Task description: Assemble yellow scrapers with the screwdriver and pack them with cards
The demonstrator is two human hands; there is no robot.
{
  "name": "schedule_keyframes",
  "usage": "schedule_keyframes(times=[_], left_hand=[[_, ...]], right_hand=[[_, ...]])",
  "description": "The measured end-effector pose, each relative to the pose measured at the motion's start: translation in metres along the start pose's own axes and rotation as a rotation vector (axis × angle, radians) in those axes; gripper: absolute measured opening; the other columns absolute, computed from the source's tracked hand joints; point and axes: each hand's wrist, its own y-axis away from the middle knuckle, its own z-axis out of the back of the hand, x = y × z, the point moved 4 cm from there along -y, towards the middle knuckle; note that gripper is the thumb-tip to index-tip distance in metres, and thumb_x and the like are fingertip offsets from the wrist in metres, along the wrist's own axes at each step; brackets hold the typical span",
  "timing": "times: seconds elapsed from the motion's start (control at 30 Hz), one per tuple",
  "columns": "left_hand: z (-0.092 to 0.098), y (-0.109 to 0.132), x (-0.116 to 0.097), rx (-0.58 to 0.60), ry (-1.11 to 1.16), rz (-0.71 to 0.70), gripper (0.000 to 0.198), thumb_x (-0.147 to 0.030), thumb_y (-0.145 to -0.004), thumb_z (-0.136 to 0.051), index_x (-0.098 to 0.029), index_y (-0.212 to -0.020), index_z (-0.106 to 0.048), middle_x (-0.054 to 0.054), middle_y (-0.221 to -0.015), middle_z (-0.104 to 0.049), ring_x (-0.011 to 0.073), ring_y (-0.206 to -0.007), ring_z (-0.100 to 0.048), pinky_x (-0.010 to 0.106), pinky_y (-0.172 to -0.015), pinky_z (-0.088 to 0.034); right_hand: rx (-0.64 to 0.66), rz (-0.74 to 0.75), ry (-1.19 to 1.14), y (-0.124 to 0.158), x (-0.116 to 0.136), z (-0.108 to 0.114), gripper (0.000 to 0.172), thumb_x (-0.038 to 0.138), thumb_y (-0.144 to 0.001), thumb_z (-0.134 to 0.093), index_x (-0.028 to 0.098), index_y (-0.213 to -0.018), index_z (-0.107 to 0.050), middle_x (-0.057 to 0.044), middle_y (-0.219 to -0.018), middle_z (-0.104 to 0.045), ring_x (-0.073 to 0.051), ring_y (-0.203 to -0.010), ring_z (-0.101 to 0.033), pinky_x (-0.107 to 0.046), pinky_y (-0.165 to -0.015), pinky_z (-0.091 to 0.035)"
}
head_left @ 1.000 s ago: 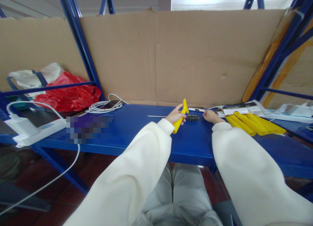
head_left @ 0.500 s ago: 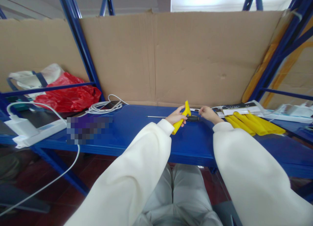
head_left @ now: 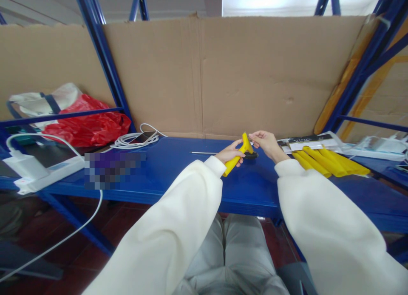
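Observation:
My left hand is wrapped round a yellow plastic handle with a flared head, tilted so the head points up and away. My right hand is at that head, thumb and fingertips pinched together beside it. Whatever the right fingertips hold is too small to make out. A screwdriver lies on the blue tabletop just beyond the yellow handle. Its black grip shows under the right fingers, its thin metal shaft reaches left, and the left hand hides its middle.
More yellow handles lie in a row at right, before a white and black packet. Coiled white cable, a red plastic bag and a power strip are at left. A cardboard panel stands behind.
My right hand has moved left, up to the head of the yellow handle, its fingertips now against or very near it. The left hand keeps its hold almost in place.

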Motion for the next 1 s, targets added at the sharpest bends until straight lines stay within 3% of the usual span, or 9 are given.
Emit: schedule_keyframes(times=[0.33, 0.5, 0.67, 1.0], left_hand=[[0.002, -0.002, 0.002, -0.019, -0.018, 0.030, 0.084, 0.001, -0.079, -0.054, -0.022, -0.155, -0.027, -0.007, -0.066, -0.057, 0.0085, -0.044, -0.053, 0.019, -0.046, -0.042], [0.001, 0.000, 0.000, -0.023, 0.008, 0.026, 0.089, 0.000, -0.077, -0.057, -0.022, -0.157, -0.024, -0.007, -0.068, -0.059, 0.0086, -0.044, -0.054, 0.019, -0.047, -0.043], [0.001, 0.001, 0.000, -0.022, 0.008, 0.032, 0.090, 0.000, -0.077, -0.056, -0.022, -0.158, -0.021, -0.007, -0.067, -0.059, 0.0087, -0.044, -0.054, 0.020, -0.047, -0.043], [0.002, -0.001, -0.001, -0.015, 0.002, 0.026, 0.089, 0.000, -0.078, -0.053, -0.021, -0.158, -0.020, -0.008, -0.063, -0.057, 0.0092, -0.043, -0.053, 0.020, -0.047, -0.043]], right_hand=[[0.050, -0.055, -0.161, 0.008, 0.000, -0.014, 0.060, 0.066, -0.047, -0.091, 0.018, -0.063, -0.058, 0.003, -0.053, -0.053, -0.006, -0.044, -0.043, -0.021, -0.041, -0.036], [0.070, -0.106, -0.229, 0.009, 0.000, -0.017, 0.053, 0.058, -0.055, -0.092, 0.018, -0.067, -0.059, 0.004, -0.055, -0.052, -0.006, -0.046, -0.044, -0.021, -0.044, -0.040], [0.069, -0.142, -0.277, 0.009, -0.002, -0.018, 0.053, 0.056, -0.054, -0.093, 0.018, -0.065, -0.057, 0.006, -0.054, -0.049, -0.005, -0.045, -0.041, -0.018, -0.042, -0.039], [0.072, -0.246, -0.289, 0.012, 0.001, -0.019, 0.019, 0.023, -0.078, -0.083, 0.017, -0.075, -0.065, -0.001, -0.068, -0.065, -0.008, -0.056, -0.057, -0.018, -0.058, -0.053]])
